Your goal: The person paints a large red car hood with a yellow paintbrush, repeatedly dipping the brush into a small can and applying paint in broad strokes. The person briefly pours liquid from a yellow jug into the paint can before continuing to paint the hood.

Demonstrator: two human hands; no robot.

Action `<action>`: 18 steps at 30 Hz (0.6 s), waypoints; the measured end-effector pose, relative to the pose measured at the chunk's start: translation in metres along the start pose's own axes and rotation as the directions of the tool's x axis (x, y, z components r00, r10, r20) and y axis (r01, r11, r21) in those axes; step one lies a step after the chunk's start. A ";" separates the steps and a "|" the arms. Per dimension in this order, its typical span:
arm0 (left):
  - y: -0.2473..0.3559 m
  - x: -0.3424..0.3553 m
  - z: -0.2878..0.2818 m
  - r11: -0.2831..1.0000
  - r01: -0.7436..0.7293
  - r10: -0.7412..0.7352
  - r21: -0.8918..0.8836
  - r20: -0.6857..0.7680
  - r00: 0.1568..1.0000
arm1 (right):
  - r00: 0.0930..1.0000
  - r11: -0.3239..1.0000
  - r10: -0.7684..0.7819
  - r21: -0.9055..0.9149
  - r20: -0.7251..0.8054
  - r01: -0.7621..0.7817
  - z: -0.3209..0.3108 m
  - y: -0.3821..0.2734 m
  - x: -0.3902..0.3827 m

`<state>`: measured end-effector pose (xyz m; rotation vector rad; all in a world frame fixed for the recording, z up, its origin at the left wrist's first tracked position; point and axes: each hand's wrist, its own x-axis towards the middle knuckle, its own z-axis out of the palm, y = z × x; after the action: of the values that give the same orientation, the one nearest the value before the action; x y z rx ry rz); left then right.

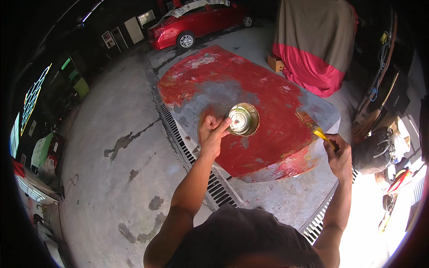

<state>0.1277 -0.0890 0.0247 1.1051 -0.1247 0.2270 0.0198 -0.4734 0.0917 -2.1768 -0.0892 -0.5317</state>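
My left hand (212,133) grips the side of a small round metal can (255,119), its open top facing up. A little pale liquid or bare metal shows at the bottom; I cannot tell which. Closed round a paintbrush (319,132) with a yellow handle, my right hand (338,155) is off to the right. The brush's bristles point away from me, over the right side of a large panel (268,129), and look stained red-brown. Patchy red covers much of that panel, with grey areas showing through. The can is above its middle.
A slotted floor drain (166,114) runs along the panel's left side. Beyond the panel stands a red car (201,21). A covered vehicle or object (313,40) and a cardboard box (275,63) are at the far right. A dark bag (372,152) lies right of my hand.
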 end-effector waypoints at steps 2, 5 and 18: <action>-0.005 0.002 0.003 1.000 -0.004 0.005 -0.021 0.030 1.000 | 0.999 1.000 -0.012 0.026 -0.040 0.013 0.001 0.002 -0.004; -0.010 0.003 0.000 0.999 0.005 -0.004 -0.036 0.042 0.999 | 0.996 0.999 -0.014 0.051 -0.088 0.019 0.003 0.012 -0.008; -0.006 -0.004 -0.022 0.997 0.020 -0.021 -0.080 -0.016 1.000 | 0.996 0.982 0.086 0.168 0.027 -0.090 0.011 0.032 -0.023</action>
<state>0.1251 -0.0723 0.0085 1.0247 -0.1062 0.2112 0.0103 -0.4816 0.0531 -2.0105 -0.0466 -0.4362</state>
